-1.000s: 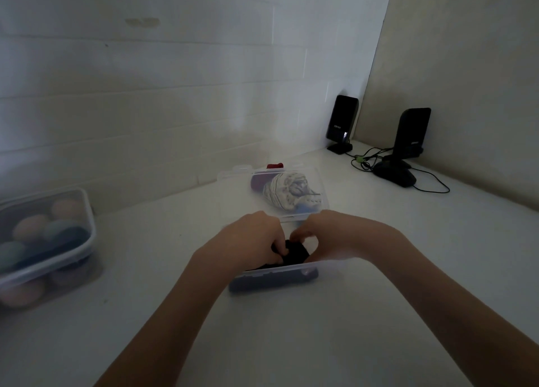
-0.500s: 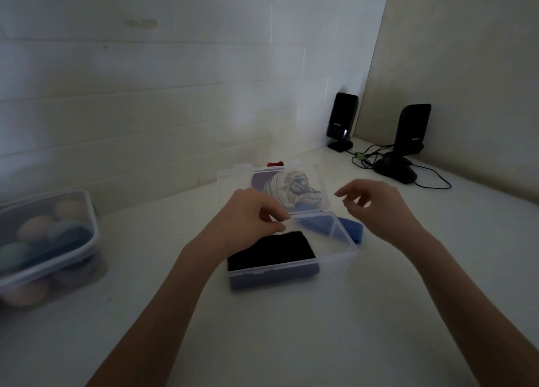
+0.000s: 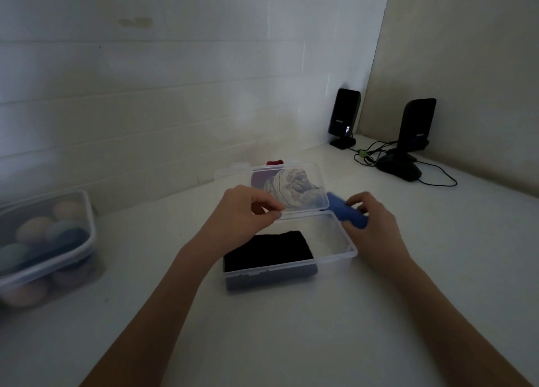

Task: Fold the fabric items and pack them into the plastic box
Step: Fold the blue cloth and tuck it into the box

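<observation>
A clear plastic box [image 3: 335, 254] stands open on the white counter, its lid [image 3: 309, 172] tipped up behind it. A folded black cloth [image 3: 267, 249] fills the box's left half; the right half shows bare bottom. My right hand [image 3: 374, 223] grips a rolled blue cloth [image 3: 348, 214] just above the box's back right corner. My left hand [image 3: 245, 213] hovers over the box's back left rim, fingers curled with thumb and forefinger pinched, holding nothing I can see. Behind the lid lie a patterned white cloth [image 3: 291, 184] and a small red item [image 3: 274, 162].
A second lidded clear container [image 3: 84, 220] with pastel rolled items sits at the far left. Two black speakers [image 3: 344, 116] [image 3: 414, 132] and their cables [image 3: 370, 153] stand in the back right corner. Tiled wall runs close behind the box.
Both hands left the black cloth, which now lies flat in the box. My right hand moved right, took the blue cloth from beside the box and lifted it.
</observation>
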Motion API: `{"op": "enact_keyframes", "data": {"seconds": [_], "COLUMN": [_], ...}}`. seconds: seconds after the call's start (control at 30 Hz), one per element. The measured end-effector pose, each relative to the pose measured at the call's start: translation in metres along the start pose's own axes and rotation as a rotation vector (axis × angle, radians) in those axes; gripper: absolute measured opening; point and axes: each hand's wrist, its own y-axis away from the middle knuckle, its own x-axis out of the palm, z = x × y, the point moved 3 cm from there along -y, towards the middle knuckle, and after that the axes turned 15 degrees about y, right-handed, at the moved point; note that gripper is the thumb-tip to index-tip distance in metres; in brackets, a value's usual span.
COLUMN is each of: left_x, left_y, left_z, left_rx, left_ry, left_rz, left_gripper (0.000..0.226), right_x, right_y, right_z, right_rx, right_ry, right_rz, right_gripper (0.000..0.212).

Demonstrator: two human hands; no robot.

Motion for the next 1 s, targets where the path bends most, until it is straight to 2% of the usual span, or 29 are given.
{"op": "enact_keyframes", "data": {"seconds": [0.07, 0.13, 0.2, 0.3, 0.4, 0.47, 0.63, 0.7, 0.8, 0.87, 1.0], "left_x": [0.0, 0.002, 0.009, 0.023, 0.031, 0.031, 0.023, 0.021, 0.022, 0.022, 0.026], "left_y": [0.0, 0.002, 0.003, 0.005, 0.006, 0.006, 0.002, 0.001, 0.002, 0.003, 0.007], "left_z": [-0.001, -0.005, -0.01, -0.015, -0.014, -0.008, -0.001, -0.002, -0.004, -0.006, -0.006], "left_rx": [-0.019, -0.06, -0.129, -0.221, -0.284, -0.321, -0.38, -0.41, -0.437, -0.438, -0.442], "left_ry": [0.119, 0.276, 0.467, 0.635, 0.705, 0.776, 0.839, 0.875, 0.929, 0.918, 0.793], "left_rz": [-0.009, 0.004, 0.028, 0.094, 0.13, 0.084, 0.001, -0.006, 0.012, 0.061, 0.167], "left_gripper": [0.011, 0.012, 0.016, 0.02, 0.021, 0.024, 0.028, 0.03, 0.017, 0.018, 0.037], "right_x": [-0.013, -0.024, -0.029, -0.024, -0.014, -0.008, -0.008, -0.011, -0.015, -0.016, -0.018], "right_y": [0.004, 0.011, 0.02, 0.028, 0.033, 0.036, 0.039, 0.039, 0.04, 0.04, 0.039], "right_z": [0.002, 0.011, 0.024, 0.042, 0.053, 0.055, 0.052, 0.053, 0.054, 0.056, 0.058], "right_rx": [0.072, 0.06, -0.062, -0.281, -0.454, -0.56, -0.652, -0.707, -0.747, -0.751, -0.737], "right_ry": [-0.153, -0.302, -0.398, -0.461, -0.356, -0.261, -0.216, -0.169, -0.066, -0.046, -0.092], "right_rz": [-0.153, -0.252, -0.281, -0.207, -0.16, -0.131, 0.018, 0.03, -0.004, -0.043, -0.106], "right_gripper": [0.036, 0.041, 0.045, 0.049, 0.038, 0.034, 0.056, 0.063, 0.069, 0.06, 0.04]}}
